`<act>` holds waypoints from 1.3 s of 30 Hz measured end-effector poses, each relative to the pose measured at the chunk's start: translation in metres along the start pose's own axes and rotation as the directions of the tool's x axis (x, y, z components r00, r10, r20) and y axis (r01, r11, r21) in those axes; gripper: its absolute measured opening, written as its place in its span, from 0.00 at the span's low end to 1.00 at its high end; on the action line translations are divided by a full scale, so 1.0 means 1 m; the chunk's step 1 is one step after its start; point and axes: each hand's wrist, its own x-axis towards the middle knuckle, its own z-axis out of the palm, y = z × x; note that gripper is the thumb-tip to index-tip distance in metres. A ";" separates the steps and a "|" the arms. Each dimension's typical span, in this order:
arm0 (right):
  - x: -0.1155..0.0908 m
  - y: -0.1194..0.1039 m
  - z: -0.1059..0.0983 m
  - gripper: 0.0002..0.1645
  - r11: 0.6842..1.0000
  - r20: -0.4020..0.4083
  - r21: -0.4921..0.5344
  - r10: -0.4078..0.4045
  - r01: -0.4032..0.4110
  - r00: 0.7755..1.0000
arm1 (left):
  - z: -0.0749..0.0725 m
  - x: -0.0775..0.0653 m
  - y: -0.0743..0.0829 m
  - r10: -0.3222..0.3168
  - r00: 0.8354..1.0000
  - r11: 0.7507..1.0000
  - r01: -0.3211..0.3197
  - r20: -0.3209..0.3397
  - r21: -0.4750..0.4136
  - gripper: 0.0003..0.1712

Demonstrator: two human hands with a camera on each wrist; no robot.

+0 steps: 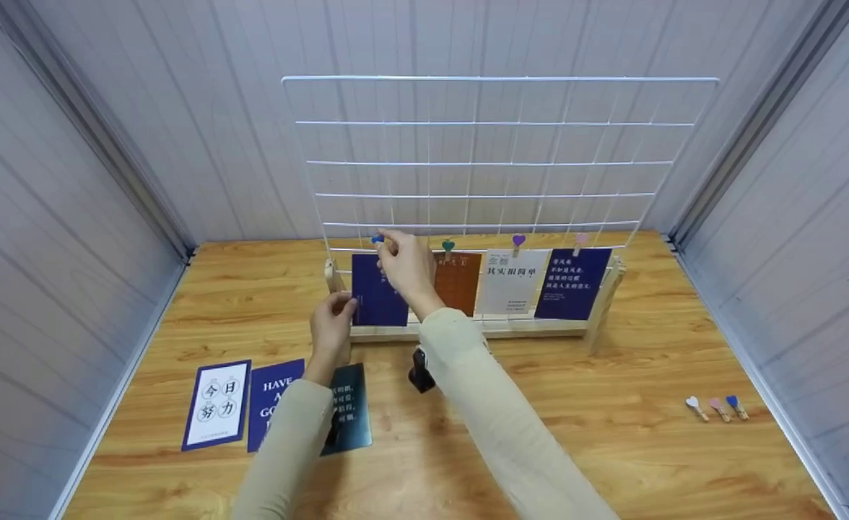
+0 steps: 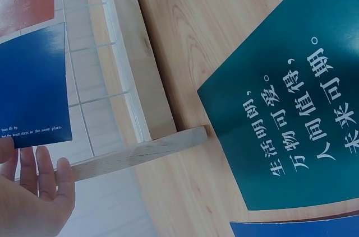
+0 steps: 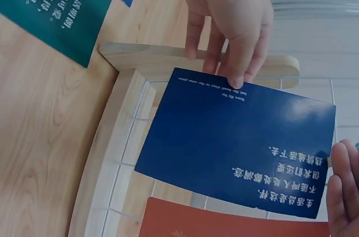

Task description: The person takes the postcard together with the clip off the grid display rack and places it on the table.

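Head view, left fingers (image 1: 336,298) pinching blue card (image 1: 375,302)

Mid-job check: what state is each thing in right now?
Left hand: pinching the blue card's edge
Right hand: holding the blue clip
Blue card: held; clipping unclear
Blue clip: in hand
Orange card, white card, rightmost card: clipped
Three loose cards: face up
Three spare clips: unused
Rack: standing
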 end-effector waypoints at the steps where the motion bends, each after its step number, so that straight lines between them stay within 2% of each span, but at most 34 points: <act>1: -0.001 -0.001 0.001 0.17 1.000 0.004 -0.007 -0.002 0.003 1.000 | 0.000 0.000 0.000 -0.004 1.000 1.000 0.004 -0.003 -0.003 0.09; 6: -0.004 -0.003 0.004 0.19 0.999 0.028 -0.052 -0.007 0.009 1.000 | 0.000 -0.001 0.001 -0.012 1.000 1.000 0.012 -0.007 -0.023 0.09; 9: -0.005 -0.002 0.005 0.18 0.997 0.022 -0.074 0.007 -0.005 1.000 | -0.001 -0.001 0.001 -0.014 1.000 0.999 0.014 -0.003 -0.049 0.08; 11: -0.005 -0.001 0.005 0.17 0.997 0.017 -0.073 0.012 -0.011 1.000 | -0.001 -0.001 0.001 -0.005 1.000 0.999 0.004 -0.009 -0.034 0.08; 17: -0.003 0.000 0.005 0.16 1.000 0.037 0.020 0.019 -0.019 0.999 | -0.003 0.000 0.001 0.037 0.999 0.998 -0.036 -0.013 0.052 0.08; 25: -0.003 0.001 0.006 0.13 0.999 0.017 0.044 -0.012 0.011 1.000 | -0.004 -0.001 0.000 0.004 1.000 0.998 -0.004 0.001 0.056 0.09; 33: -0.001 0.002 0.007 0.10 0.988 -0.053 0.154 0.000 0.008 0.999 | -0.004 -0.001 -0.004 0.042 0.999 0.995 -0.040 -0.015 0.086 0.08; 39: 0.002 -0.001 0.007 0.10 0.959 -0.058 0.284 -0.003 0.020 0.998 | -0.006 -0.001 -0.003 0.046 0.999 0.997 -0.045 -0.014 0.065 0.08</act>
